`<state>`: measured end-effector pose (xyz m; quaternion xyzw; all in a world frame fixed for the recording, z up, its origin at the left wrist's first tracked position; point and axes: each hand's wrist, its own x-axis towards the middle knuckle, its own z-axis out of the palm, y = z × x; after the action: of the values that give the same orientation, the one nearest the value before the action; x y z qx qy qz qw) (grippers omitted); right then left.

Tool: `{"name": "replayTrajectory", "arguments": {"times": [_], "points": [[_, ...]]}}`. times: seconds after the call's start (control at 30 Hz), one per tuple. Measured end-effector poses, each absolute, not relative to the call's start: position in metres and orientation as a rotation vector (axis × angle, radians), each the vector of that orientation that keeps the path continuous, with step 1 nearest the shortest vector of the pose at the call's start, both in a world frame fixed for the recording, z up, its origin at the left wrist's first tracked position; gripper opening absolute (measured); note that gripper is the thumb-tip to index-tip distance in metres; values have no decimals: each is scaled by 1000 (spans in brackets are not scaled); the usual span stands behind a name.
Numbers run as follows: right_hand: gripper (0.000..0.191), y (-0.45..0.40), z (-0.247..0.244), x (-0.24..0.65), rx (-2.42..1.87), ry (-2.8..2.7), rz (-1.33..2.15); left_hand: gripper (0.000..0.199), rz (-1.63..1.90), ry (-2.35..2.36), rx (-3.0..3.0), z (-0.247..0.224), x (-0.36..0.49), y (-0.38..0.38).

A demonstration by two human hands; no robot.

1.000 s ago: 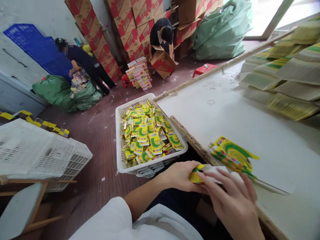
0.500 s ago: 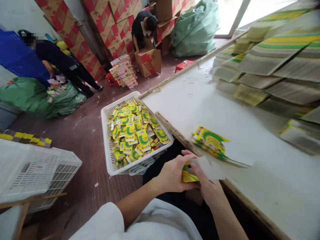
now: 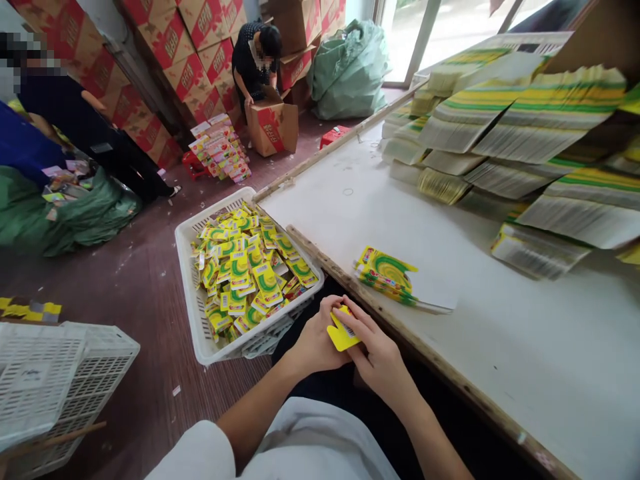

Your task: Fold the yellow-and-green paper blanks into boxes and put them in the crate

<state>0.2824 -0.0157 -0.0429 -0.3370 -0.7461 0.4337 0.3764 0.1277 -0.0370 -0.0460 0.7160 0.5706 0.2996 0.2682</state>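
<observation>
Between my two hands, close to my lap by the table edge, is a small yellow carton (image 3: 343,339) of thin card with a barcode. My left hand (image 3: 319,341) is closed round its left side. The fingers of my right hand (image 3: 376,350) press on it from the right and top. Parts of the carton are hidden by the fingers. On the table just beyond lies a small pile of yellow and green printed card blanks (image 3: 387,270). Left of my hands, a white plastic basket (image 3: 197,337) is heaped with similar yellow cartons (image 3: 240,267).
Stacks of card blanks (image 3: 545,127) cover the far right of the white table (image 3: 325,200), which has a wooden edge. White crates (image 3: 45,373) stand at lower left. Two people work beyond, one at a cardboard box (image 3: 273,127), the other beside green sacks (image 3: 105,207).
The card in my hands showed a white inner flap; now it is folded with its yellow printed side out. My right fingers have moved over its top. The view has shifted right.
</observation>
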Motion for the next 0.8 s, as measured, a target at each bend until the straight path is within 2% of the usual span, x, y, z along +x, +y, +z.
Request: {"name": "replayTrajectory", "arguments": {"times": [0.1,0.3,0.37,0.53,0.67,0.8], "points": [[43,-9,-51,284,-919,-1829,1031,80,804,1678,1832,-40,125,-37],[40,3,-61,297,-966,-1749,1060,59,635,1761,1768,-22,110,-32],[44,4,-62,300,-943,-1869,1095,58,652,1746,1738,-21,106,-31],[35,5,-68,302,-947,-1973,1052,62,615,1746,1773,-20,105,-29],[40,7,-66,302,-966,-2011,980,58,635,1719,1767,-14,106,-26],[26,12,-59,311,-899,-2060,965,66,623,1673,1728,-13,101,-25]]}}
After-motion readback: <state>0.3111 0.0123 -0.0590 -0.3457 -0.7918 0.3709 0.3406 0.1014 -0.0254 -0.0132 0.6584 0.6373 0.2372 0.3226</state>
